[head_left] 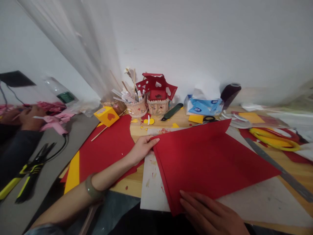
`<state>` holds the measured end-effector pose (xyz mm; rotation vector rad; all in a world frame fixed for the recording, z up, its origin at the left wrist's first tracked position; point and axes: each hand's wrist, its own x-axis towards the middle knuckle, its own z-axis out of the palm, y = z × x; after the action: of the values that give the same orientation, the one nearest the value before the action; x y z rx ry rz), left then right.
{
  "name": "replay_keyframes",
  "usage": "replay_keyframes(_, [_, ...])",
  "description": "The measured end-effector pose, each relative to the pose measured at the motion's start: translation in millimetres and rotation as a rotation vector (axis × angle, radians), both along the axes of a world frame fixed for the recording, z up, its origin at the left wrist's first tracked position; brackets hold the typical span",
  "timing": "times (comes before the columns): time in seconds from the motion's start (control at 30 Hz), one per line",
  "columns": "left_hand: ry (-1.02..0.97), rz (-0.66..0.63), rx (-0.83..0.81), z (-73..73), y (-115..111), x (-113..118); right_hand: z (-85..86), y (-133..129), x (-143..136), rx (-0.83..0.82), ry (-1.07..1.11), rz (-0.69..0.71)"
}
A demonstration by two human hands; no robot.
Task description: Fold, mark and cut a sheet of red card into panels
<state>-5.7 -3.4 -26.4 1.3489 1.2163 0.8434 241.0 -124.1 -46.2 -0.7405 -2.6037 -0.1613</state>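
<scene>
A large sheet of red card point(207, 160) lies tilted over a stained white board point(249, 209). A narrow fold runs along its left edge, and its far edge is raised into a standing flap. My left hand point(144, 148) pinches the sheet's far left corner between thumb and fingers. Near the front left corner, my right hand point(212, 212) lies with its fingers stretched flat on the sheet; its thumb is hidden. A metal ruler point(281, 169) shows along the board's right side.
Another person's hands point(30, 116) work at the left, near a pink glue gun point(55, 125) and yellow-black pliers point(33, 169). Behind stand a yellow paper box point(107, 116), baskets point(158, 106) and a tissue pack point(204, 105). Black scissors point(209, 119) and yellow-handled scissors point(271, 140) lie around.
</scene>
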Motion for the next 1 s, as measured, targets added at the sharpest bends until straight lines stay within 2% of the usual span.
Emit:
replay_keyframes(0.1, [-0.02, -0.009, -0.047, 0.3, 5.1, 3.0, -0.7, 5.8, -2.5, 0.029, 0.007, -0.047])
replay_keyframes(0.2, [0.005, -0.025, -0.044, 1.1, 10.4, 6.2, 1.4, 11.8, -6.5, 0.036, -0.008, -0.03])
replay_keyframes(0.33, [0.081, 0.022, 0.083, 1.2, 10.6, 6.0, 7.0, 16.5, -11.8, 0.019, -0.021, -0.016])
replay_keyframes(0.47, [0.149, 0.107, 0.268, 4.2, -2.6, -4.6, 10.1, 18.5, -16.7, 0.063, -0.015, -0.007])
replay_keyframes(0.63, [0.254, 0.139, 0.393, 10.6, -34.4, -23.2, 8.8, 18.0, -19.8, 0.096, 0.0, -0.017])
replay_keyframes(0.7, [0.331, 0.089, 0.533, 12.5, -50.8, -25.7, 8.5, 17.6, -20.7, 0.097, -0.003, -0.019])
replay_keyframes(0.83, [0.599, -0.242, 1.037, 9.9, -76.0, -21.8, 10.5, 18.5, -24.7, 0.063, 0.016, -0.009])
replay_keyframes(0.9, [0.719, -0.306, 1.083, 4.3, -79.6, -19.4, 12.5, 19.8, -27.2, 0.037, 0.056, -0.023])
replay_keyframes(1.0, [0.823, -0.285, 1.052, -5.4, -77.1, -19.5, 16.6, 22.8, -29.9, 0.018, 0.132, -0.037])
